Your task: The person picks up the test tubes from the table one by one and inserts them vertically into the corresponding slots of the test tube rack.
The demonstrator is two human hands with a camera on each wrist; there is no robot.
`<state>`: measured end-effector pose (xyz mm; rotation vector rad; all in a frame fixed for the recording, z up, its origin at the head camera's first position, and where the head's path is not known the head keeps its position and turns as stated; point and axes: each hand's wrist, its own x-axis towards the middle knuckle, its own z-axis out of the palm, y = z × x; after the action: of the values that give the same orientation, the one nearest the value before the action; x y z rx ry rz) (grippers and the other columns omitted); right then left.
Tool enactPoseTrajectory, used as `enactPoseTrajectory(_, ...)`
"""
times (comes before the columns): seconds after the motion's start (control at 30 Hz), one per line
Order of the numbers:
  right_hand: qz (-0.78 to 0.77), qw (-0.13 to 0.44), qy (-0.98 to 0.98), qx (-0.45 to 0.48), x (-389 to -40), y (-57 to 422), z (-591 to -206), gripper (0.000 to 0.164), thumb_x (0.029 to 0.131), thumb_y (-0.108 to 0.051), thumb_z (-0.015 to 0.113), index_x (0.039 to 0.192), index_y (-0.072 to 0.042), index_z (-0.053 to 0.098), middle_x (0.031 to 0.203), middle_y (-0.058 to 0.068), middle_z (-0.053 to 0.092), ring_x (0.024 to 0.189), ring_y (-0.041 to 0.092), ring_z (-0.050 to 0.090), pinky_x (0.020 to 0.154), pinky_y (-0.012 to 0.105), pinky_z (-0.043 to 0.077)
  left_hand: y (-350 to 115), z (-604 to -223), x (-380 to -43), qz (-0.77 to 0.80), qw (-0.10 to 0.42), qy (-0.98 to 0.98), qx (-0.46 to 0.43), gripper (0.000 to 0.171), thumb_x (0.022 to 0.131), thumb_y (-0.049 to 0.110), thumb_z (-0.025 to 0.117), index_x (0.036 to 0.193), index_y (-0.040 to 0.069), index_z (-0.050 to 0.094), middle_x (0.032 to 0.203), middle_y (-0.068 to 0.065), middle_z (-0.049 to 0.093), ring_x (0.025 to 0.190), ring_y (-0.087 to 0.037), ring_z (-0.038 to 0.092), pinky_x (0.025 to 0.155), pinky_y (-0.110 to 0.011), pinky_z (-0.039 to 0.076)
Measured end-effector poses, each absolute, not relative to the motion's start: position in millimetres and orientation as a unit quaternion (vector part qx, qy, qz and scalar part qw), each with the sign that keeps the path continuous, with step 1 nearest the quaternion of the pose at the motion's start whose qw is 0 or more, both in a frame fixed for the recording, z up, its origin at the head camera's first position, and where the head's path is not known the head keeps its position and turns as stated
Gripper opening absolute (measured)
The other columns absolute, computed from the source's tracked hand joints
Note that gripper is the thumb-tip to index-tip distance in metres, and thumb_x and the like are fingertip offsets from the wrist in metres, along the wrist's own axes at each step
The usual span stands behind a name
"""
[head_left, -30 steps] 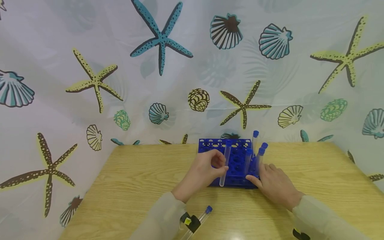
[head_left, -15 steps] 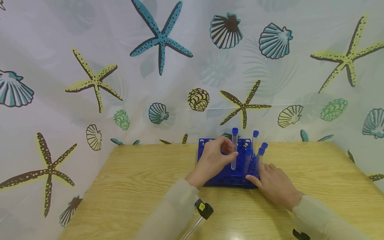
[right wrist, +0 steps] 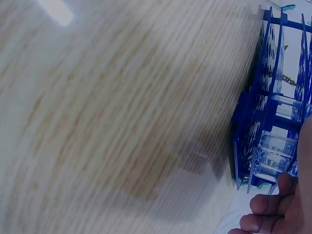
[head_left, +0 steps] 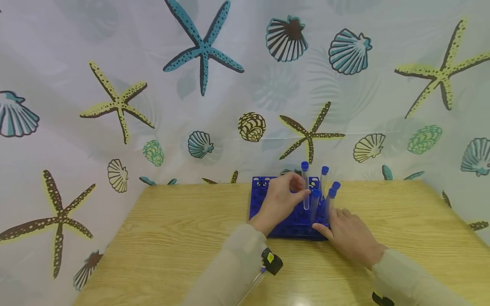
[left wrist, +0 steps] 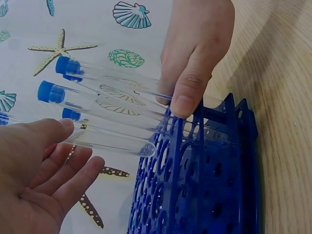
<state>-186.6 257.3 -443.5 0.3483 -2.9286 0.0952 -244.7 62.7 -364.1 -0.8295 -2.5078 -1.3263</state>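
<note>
My left hand (head_left: 281, 197) pinches a clear test tube (head_left: 305, 179) with a blue cap between thumb and fingers, holding it upright over the blue test tube rack (head_left: 294, 231). In the left wrist view the rounded bottom of this tube (left wrist: 114, 142) is close to the rack's perforated top; I cannot tell whether it touches. Several other blue-capped tubes (left wrist: 90, 97) stand at the rack's right end. My right hand (head_left: 350, 236) grips that end, its thumb (left wrist: 187, 95) lying on the upper plate. The right wrist view catches its curled fingers beside the rack (right wrist: 268, 117).
Another test tube (head_left: 252, 285) lies on the wood-grain table (head_left: 183, 221) beneath my left forearm, partly hidden. Behind the table's far edge hangs a cloth (head_left: 226, 102) printed with starfish and shells.
My left hand has carried the test tube rightward and away from me, from the rack's front to beside the standing tubes, and the tube is straighter. My right hand stays put.
</note>
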Motion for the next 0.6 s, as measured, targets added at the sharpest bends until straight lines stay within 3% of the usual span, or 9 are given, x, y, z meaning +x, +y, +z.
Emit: enactPoseTrajectory(0.6,0.029,0.104,-0.987,0.116,-187,256,-444,0.084,0.088,-0.062,0.03,0.13,0.011,0.033,0.098,0.017,0.06,0.091,0.032,0.056,0.079,0.049,0.044,77,-380,-243,-0.422,0.056,-0.865,-0.268,0.015,0.08,0.024,0.067,0.09,0.017,0.058,0.082,0.01,0.06,0.073,0.003,0.055,0.063,-0.011,0.045)
